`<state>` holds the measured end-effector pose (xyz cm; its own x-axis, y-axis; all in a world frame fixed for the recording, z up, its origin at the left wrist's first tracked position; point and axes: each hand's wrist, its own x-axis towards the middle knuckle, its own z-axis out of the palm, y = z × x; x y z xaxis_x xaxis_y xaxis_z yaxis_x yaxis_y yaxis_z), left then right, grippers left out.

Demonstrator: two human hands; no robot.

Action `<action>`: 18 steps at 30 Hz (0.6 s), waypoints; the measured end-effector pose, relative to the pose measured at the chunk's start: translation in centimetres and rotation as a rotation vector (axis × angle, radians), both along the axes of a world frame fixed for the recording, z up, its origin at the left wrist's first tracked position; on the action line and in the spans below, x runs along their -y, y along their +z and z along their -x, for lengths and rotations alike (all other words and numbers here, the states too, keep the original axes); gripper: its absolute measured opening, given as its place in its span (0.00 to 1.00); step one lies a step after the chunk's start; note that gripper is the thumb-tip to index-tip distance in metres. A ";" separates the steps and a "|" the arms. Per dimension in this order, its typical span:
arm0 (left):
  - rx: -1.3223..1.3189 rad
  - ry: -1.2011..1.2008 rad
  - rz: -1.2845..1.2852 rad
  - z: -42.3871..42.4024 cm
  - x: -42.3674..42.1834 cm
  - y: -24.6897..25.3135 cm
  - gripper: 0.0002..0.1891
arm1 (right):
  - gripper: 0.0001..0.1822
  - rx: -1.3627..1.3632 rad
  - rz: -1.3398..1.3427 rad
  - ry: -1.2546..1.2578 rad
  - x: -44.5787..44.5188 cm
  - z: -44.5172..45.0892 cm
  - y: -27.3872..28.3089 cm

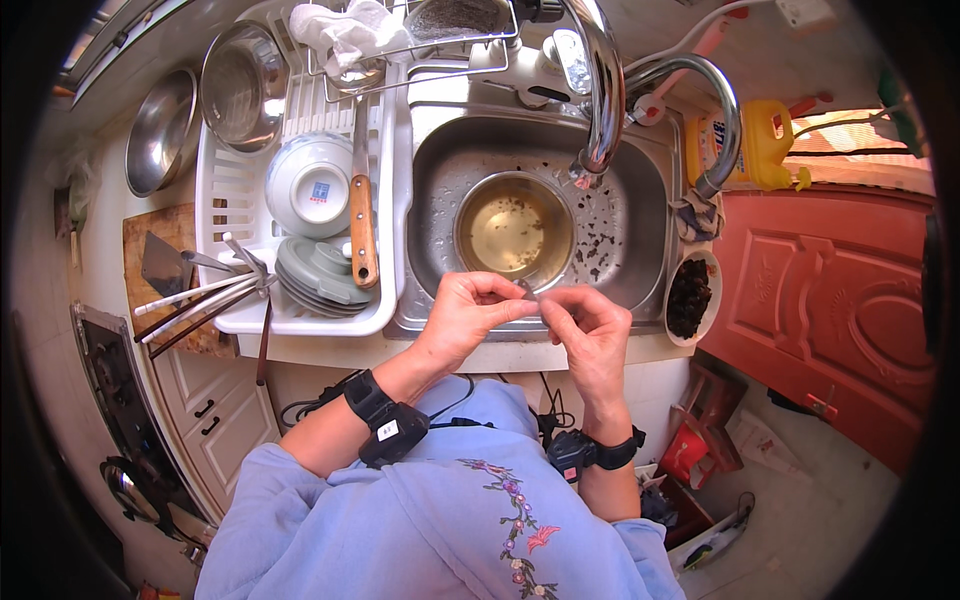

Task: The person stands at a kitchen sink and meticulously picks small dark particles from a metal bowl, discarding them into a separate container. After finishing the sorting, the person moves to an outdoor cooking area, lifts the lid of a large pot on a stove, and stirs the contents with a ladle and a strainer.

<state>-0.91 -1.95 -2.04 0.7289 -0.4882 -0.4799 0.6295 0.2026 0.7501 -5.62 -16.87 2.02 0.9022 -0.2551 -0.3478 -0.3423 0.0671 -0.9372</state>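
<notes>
Both hands meet above the near rim of the sink. My left hand (476, 304) pinches a small dark piece (527, 289), too small to name surely, between thumb and fingertips. My right hand (589, 322) touches it from the other side, its fingers curled; whether it grips a part of it cannot be told. Just beyond the hands, a round metal bowl (514, 225) of yellowish water with dark bits floating in it stands in the stainless steel sink (637, 247). Dark scraps lie on the sink floor. At the right, a white bowl (713, 300) holds a heap of dark, wet-looking pieces.
A white dish rack (386, 300) at the left holds bowls, plates and a wooden-handled knife (362, 225). Chopsticks (199, 296) jut from its corner over a cutting board (176, 217). A chrome faucet (606, 97) arches over the sink. A yellow jug (761, 142) stands behind right.
</notes>
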 end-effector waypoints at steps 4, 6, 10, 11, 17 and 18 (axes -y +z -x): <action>0.033 -0.059 -0.049 -0.1 -0.1 0.0 0.05 | 0.04 0.039 0.136 0.085 0.5 -0.3 0.3; 0.022 -0.066 -0.054 -0.1 -0.1 -0.1 0.04 | 0.04 0.070 0.200 0.129 0.7 -0.3 0.2; 0.035 -0.105 -0.067 -0.2 -0.2 0.0 0.04 | 0.05 0.051 0.447 0.288 0.5 -0.9 1.4; 0.068 -0.122 -0.080 -0.1 -0.1 -0.1 0.03 | 0.05 0.059 0.483 0.306 0.4 -1.0 1.4; 0.150 -0.202 -0.155 -0.1 0.0 -0.2 0.03 | 0.05 0.108 0.697 0.400 0.3 -1.1 1.0; 0.111 -0.207 -0.128 -0.3 -0.1 0.0 0.03 | 0.05 0.127 0.728 0.394 0.3 -1.0 0.8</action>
<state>-0.59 -1.84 -2.07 0.6714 -0.5725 -0.4706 0.5604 -0.0232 0.8279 -4.59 -17.17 2.84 0.9936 -0.0342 -0.1078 -0.1027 -0.6723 -0.7331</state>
